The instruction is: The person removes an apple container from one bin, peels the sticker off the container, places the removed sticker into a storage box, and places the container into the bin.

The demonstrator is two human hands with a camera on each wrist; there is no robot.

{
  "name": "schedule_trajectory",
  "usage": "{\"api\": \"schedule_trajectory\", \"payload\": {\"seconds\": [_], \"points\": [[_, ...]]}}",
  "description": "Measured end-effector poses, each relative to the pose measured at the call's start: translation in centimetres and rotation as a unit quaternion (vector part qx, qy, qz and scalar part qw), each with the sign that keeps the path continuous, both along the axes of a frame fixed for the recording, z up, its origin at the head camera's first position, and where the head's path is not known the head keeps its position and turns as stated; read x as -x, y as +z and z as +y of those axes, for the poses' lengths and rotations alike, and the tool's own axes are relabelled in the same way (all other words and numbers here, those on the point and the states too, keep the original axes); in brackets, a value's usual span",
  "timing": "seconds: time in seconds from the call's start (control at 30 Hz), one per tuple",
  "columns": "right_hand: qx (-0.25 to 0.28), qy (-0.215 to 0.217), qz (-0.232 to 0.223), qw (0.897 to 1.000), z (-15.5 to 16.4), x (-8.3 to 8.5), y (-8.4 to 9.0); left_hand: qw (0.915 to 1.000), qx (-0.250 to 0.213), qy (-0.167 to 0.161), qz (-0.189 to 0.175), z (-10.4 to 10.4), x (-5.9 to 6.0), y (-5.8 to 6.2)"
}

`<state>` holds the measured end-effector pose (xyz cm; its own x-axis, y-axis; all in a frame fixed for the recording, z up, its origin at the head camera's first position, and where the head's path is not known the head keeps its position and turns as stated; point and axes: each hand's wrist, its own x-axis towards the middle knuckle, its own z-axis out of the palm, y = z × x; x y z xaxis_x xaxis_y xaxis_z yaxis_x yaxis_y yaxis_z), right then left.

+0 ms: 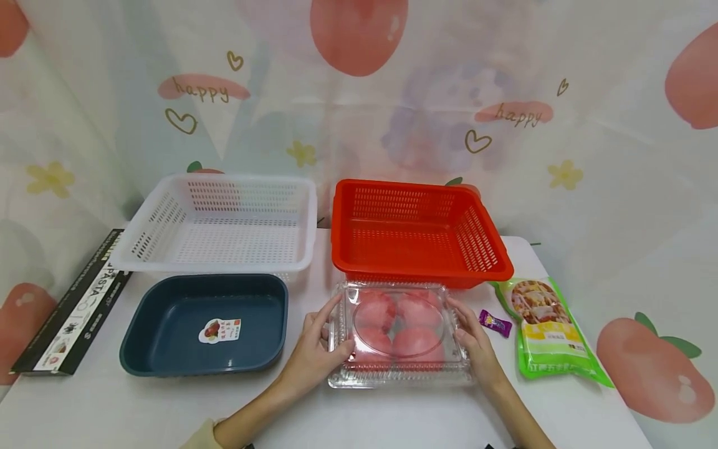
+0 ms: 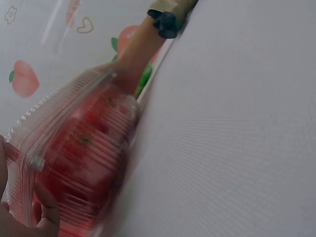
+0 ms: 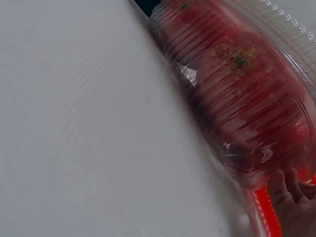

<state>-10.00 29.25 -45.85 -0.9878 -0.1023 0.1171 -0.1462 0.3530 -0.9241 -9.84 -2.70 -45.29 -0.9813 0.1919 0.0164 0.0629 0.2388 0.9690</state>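
A clear plastic clamshell box (image 1: 399, 333) with several red tomatoes (image 2: 81, 158) inside sits between both hands, in front of the red basket. My left hand (image 1: 314, 357) holds the box's left side, thumb over the lid's edge and fingers at the side wall. On the opposite side my right hand (image 1: 477, 346) grips the box, thumb near the rim; in the right wrist view its fingertips (image 3: 278, 183) curl at the box's end. Green-brown stem ends of the tomatoes show through the ribbed wall in both wrist views. The box is close over the white table.
Behind stand a white basket (image 1: 134, 254) and a red basket (image 1: 421, 274). Left of the box lies a dark blue basin (image 1: 168, 337) with a sticker, then a black PASTA box (image 1: 73, 305). Rightward are a purple wrapped candy (image 1: 495, 323) and a green food packet (image 1: 552, 330).
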Motion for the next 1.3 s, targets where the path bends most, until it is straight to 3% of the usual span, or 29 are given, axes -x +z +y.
{"api": "schedule_trajectory", "payload": {"seconds": [0.23,0.47,0.7,0.8,0.93,1.07,1.3], "points": [[-0.04,0.009,0.009,0.999,0.1,0.0,-0.1,0.9999,0.0,-0.012,-0.008,-0.1,0.0,0.1],[-0.003,0.045,-0.031,0.999,0.0,0.5,0.8,0.9997,-0.01,-0.018,-0.016,0.0,-0.2,0.2],[-0.032,-0.01,0.0,0.999,-0.6,0.2,1.4,0.9982,-0.038,-0.04,-0.02,0.0,0.1,0.1],[-0.033,-0.023,0.017,0.999,-0.9,0.0,1.6,0.9985,-0.029,-0.044,-0.016,-0.2,0.2,0.4],[-0.032,-0.031,0.004,0.999,-1.1,-0.3,2.0,0.9989,-0.012,-0.044,-0.014,-0.4,0.2,1.2],[-0.041,-0.04,-0.02,0.998,-1.5,-0.8,2.8,0.9989,-0.019,-0.041,-0.014,-0.7,-0.1,1.9],[-0.031,-0.048,-0.023,0.998,-2.2,-1.6,4.3,0.9988,-0.029,-0.039,-0.011,-0.9,-0.6,2.8]]}}
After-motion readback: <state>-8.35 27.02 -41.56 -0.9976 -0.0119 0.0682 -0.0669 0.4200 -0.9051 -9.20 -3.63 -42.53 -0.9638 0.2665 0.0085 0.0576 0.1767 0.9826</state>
